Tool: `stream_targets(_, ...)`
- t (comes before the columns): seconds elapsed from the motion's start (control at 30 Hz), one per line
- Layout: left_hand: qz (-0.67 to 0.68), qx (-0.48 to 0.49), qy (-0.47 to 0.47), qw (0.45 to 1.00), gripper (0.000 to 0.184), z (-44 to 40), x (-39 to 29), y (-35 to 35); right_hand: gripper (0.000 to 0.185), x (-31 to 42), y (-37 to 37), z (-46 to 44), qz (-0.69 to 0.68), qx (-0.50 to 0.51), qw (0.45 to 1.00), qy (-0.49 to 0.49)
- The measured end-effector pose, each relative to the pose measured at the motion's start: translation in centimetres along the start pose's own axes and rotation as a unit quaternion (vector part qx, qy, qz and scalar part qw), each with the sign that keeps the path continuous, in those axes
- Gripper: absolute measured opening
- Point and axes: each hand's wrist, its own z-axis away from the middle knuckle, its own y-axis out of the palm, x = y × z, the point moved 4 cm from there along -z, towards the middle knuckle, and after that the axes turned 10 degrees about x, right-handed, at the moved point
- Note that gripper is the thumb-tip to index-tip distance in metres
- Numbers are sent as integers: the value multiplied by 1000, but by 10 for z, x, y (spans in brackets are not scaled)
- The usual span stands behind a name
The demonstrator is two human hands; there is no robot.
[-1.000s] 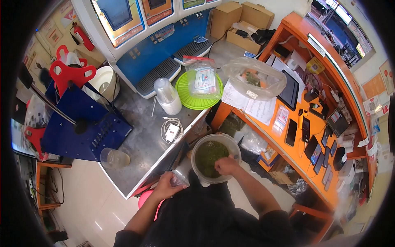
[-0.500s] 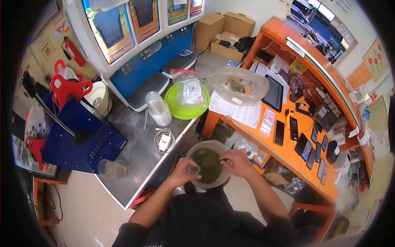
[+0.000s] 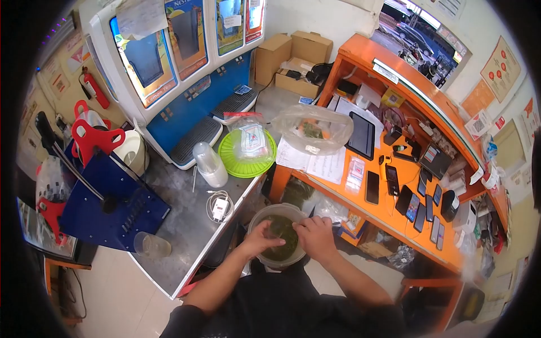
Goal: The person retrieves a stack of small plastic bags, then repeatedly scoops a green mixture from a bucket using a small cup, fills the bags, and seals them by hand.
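Note:
A pale round bucket (image 3: 298, 213) stands low in front of me, with a dark green mass (image 3: 288, 248) inside; whether it is leaves or liquid I cannot tell. Over its left side, my left hand (image 3: 258, 240) is curled around a small clear cup (image 3: 277, 227), partly hidden by the fingers. My right hand (image 3: 315, 235) is above the bucket's right side, thumb and fingers pinched together close to the cup. What the pinch holds, if anything, is too small to make out.
Left of me is a grey counter with a charger (image 3: 220, 209), a clear-topped white bottle (image 3: 209, 164), a green lid (image 3: 226, 152) and a plastic cup (image 3: 152, 245). At right, an orange desk (image 3: 338, 190) carries several phones and a tablet (image 3: 360, 135). A drink dispenser (image 3: 163, 121) stands behind.
My two hands have come closer together over the bucket. The right hand has moved left and inward from the right rim. The whole view has shifted slightly.

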Motion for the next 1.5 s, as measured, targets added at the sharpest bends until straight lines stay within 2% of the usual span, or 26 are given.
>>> stream_targets(0.1, 18, -3, 12, 1000, 63, -1, 4, 1, 31, 5, 0, 4, 10, -17, 1000, 3)
stream_targets(0.3, -9, -12, 33, 999, 56, 5, 2, 0, 14, -5, 2, 8, -44, -45, 997, 53)
stream_targets(0.37, -25, -11, 48, 998, 54, 8, 5, 0, 9, -28, 13, 13, -285, -14, 938, 195)
stream_targets(0.4, -195, -57, 126, 971, 53, 13, -1, -1, 9, -32, 18, 15, -284, -13, 939, 193)
stream_targets(0.43, -357, -102, 198, 907, 52, 19, -9, 2, 11, -38, 29, 18, -279, 34, 932, 229)
stream_targets(0.47, -357, -103, 199, 907, 52, 20, -8, 4, 14, -43, 41, 23, -274, 80, 921, 266)
stream_targets(0.5, -318, -105, 214, 917, 52, 22, -10, 7, 14, -46, 54, 27, -273, 79, 921, 266)
stream_targets(0.57, -279, -108, 228, 927, 52, 22, -1, 7, 18, -39, 79, 29, -96, 150, 966, 189)
stream_targets(0.6, -229, -126, 201, 944, 52, 19, 9, 1, 18, -31, 77, 27, -97, 152, 966, 188)
stream_targets(0.63, -181, -145, 176, 957, 51, 16, 16, -6, 18, -22, 71, 21, -60, 114, 977, 168)
stream_targets(0.7, -211, -136, 203, 946, 50, 11, 16, -9, 19, -12, 61, 6, -22, 74, 986, 146)
stream_targets(0.73, -238, -126, 222, 937, 50, 13, 16, -5, 19, -12, 59, 2, -189, 58, 964, 178)
stream_targets(0.77, -237, -127, 219, 938, 50, 16, 19, -4, 19, -10, 58, 0, -350, 40, 913, 207)
stream_targets(0.8, -218, -129, 205, 945, 50, 17, 17, -4, 19, -5, 53, -2, -350, 40, 913, 208)
stream_targets(0.87, -199, -130, 200, 951, 51, 13, 3, -2, 19, 10, 33, -16, -407, 71, 904, 109)
stream_targets(0.93, -297, -136, 230, 917, 54, 21, -7, 5, 18, 24, 10, -23, -409, 100, 900, 111)
stream_targets(0.97, -297, -138, 231, 916, 54, 21, -6, 3, 16, 28, 9, -24, -353, 132, 921, 94)
stream_targets(1.03, -324, -111, 196, 919, 73, 17, -4, 4, 15, 29, 16, -23, -294, 163, 938, 78)
stream_targets(1.07, -324, -110, 197, 919, 73, 18, -4, 4, 12, 25, 26, -21, -271, 133, 952, 61)
stream_targets(1.13, -403, -137, 183, 886, 97, 26, -16, 11, 10, 24, 26, -22, -245, 102, 963, 42)
stream_targets(1.17, -403, -138, 184, 886, 97, 27, -16, 8, 10, 23, 24, -23, -187, 94, 978, 18)
stream_targets(1.23, -416, -146, 129, 888, 118, 33, -10, -5, 10, 24, 23, -23, -130, 84, 988, 0)
stream_targets(1.37, -415, -114, 130, 893, 108, 32, -12, -12, 14, 23, 27, -21, -93, 161, 983, 5)
stream_targets(1.43, -399, -42, 152, 903, 83, 28, -5, -15, 15, 28, 30, -15, -112, 179, 977, -1)
stream_targets(1.47, -400, -43, 153, 903, 83, 28, -2, -17, 13, 27, 29, -15, -129, 157, 979, -20)
stream_targets(1.5, -332, -35, 123, 935, 66, 27, -1, -18, 13, 25, 27, -15, -145, 135, 979, -38)
